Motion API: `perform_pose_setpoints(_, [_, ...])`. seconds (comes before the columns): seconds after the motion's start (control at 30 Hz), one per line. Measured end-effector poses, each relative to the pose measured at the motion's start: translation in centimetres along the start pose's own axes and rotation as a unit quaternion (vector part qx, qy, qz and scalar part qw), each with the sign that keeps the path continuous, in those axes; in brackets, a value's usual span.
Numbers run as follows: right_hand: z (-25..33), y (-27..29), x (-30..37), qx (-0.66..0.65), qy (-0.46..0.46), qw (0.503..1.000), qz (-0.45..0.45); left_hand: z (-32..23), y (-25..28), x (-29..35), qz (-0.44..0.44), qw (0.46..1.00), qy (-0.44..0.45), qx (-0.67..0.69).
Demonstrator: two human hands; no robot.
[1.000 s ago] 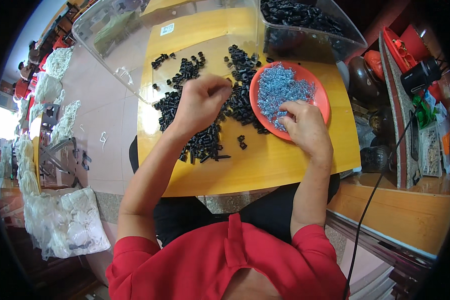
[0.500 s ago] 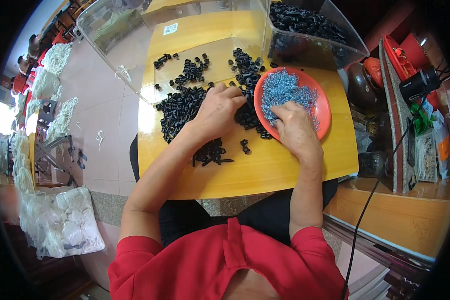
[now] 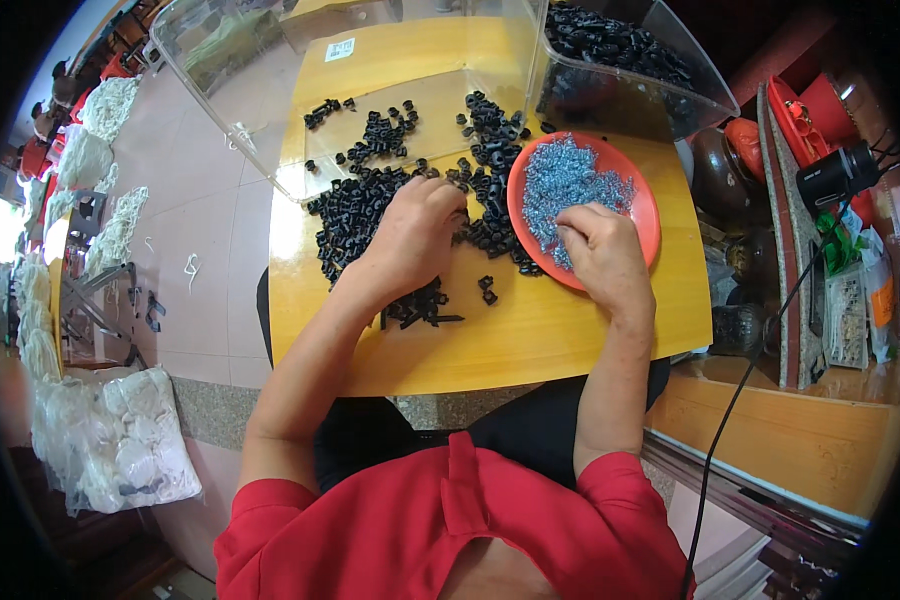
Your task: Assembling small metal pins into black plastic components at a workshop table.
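Observation:
My left hand point(image 3: 417, 232) is closed over the heap of small black plastic parts point(image 3: 355, 225), its fingers curled together at the heap's right side. Whatever those fingertips hold is hidden. At the right, a round red plate point(image 3: 651, 240) contains many tiny silvery-blue metal pieces point(image 3: 570, 180), too small to name surely. Over the plate's lower right part, my right hand point(image 3: 610, 258) has its thumb and fingers pinched together; I cannot make out anything between them. A second band of black parts point(image 3: 492, 145) lies between the left hand and the plate.
On the yellow table point(image 3: 510, 345), a clear plastic bin point(image 3: 220, 130) lies tipped at the back left. Another clear bin point(image 3: 620, 60) full of black parts stands behind the plate. A few loose black parts point(image 3: 487, 289) sit near the front. A black cable point(image 3: 725, 425) runs down the right side.
My left hand has shifted a little left, toward me, with its fingers drawn in. My right hand has pulled slightly back to the right, its fingertips coming off the metal pieces.

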State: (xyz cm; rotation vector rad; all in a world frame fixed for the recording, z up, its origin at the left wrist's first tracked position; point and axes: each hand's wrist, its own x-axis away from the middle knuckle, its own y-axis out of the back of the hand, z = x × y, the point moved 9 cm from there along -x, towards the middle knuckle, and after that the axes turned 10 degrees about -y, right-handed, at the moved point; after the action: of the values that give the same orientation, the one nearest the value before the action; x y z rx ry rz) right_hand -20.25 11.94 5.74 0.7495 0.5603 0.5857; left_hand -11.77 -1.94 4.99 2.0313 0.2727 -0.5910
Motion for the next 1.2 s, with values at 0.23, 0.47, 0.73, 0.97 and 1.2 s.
perform_pose_setpoints(0.23, [-2.5,-0.2,0.0,-0.134,-0.153,0.979,0.024,1.5,0.5,3.5,-0.076,0.941,0.204,0.258])
perform_pose_setpoints(0.47, [-2.1,-0.5,0.1,-0.313,-0.185,0.930,0.050,1.1,-1.9,3.8,-0.105,0.817,0.230,0.518])
perform_pose_setpoints(0.73, [2.8,-2.2,1.3,-0.432,-0.171,0.872,0.156,0.3,-3.0,4.3,-0.056,0.815,0.224,0.532])
perform_pose_setpoints(0.97, [3.9,-4.3,1.5,-0.406,-0.175,0.871,0.215,-0.5,-2.0,3.8,-0.052,0.862,0.177,0.471])
perform_pose_setpoints(1.2, [3.3,-5.2,1.2,-0.359,-0.165,0.897,0.197,-0.7,-2.0,3.5,-0.041,0.892,0.146,0.425])
